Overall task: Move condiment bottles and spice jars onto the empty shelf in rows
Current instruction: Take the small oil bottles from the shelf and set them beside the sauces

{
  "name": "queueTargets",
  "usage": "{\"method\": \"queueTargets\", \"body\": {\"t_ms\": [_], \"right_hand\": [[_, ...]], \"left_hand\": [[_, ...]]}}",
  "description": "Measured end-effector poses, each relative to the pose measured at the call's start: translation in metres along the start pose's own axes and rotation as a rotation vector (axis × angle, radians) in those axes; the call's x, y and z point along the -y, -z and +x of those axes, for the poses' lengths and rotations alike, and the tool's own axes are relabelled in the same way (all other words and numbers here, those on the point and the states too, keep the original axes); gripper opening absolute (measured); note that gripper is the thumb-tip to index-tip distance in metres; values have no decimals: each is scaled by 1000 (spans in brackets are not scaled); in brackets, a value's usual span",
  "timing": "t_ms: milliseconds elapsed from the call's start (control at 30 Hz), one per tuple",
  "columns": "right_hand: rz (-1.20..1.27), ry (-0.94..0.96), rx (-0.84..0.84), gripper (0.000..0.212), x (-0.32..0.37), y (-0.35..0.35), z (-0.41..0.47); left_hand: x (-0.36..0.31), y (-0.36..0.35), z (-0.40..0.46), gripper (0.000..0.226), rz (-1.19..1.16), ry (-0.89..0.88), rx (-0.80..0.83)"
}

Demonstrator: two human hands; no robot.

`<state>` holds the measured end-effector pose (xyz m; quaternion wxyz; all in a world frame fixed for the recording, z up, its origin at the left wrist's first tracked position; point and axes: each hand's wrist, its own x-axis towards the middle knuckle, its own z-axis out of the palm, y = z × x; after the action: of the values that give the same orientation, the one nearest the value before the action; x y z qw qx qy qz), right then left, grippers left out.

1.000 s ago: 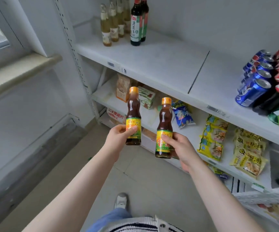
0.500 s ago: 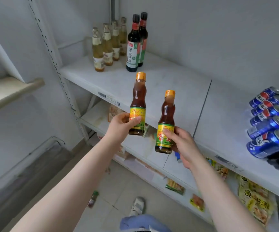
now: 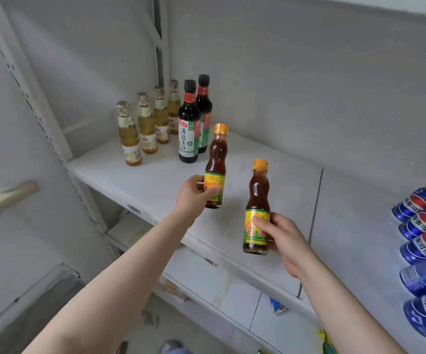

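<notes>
Shelved: four pale yellow glass bottles (image 3: 132,139), two dark soy-sauce bottles (image 3: 188,129) in rows on white metal shelf (image 3: 270,175) | left hand (image 3: 194,195) grips amber orange-capped bottle (image 3: 215,159) over shelf | right hand (image 3: 283,238) grips its twin (image 3: 257,200) lower, over the front edge | both unplaced.

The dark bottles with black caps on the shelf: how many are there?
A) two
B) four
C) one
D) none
A: two dark bottles stand one behind the other on the shelf, right of a row of four pale yellow bottles.
</notes>
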<state>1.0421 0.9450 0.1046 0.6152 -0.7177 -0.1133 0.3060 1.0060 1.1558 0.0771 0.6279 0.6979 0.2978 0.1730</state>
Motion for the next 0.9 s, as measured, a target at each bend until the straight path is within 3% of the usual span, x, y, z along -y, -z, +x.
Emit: {"method": "queueTargets", "body": {"t_ms": [467,900], "right_hand": [[42,-13,-151,26,1,-12,64],[96,14,-227,23,6,-31,90]], "left_hand": [[3,-22,156,36,195,-209,65],[6,-36,205,39,278,-282,170]]}}
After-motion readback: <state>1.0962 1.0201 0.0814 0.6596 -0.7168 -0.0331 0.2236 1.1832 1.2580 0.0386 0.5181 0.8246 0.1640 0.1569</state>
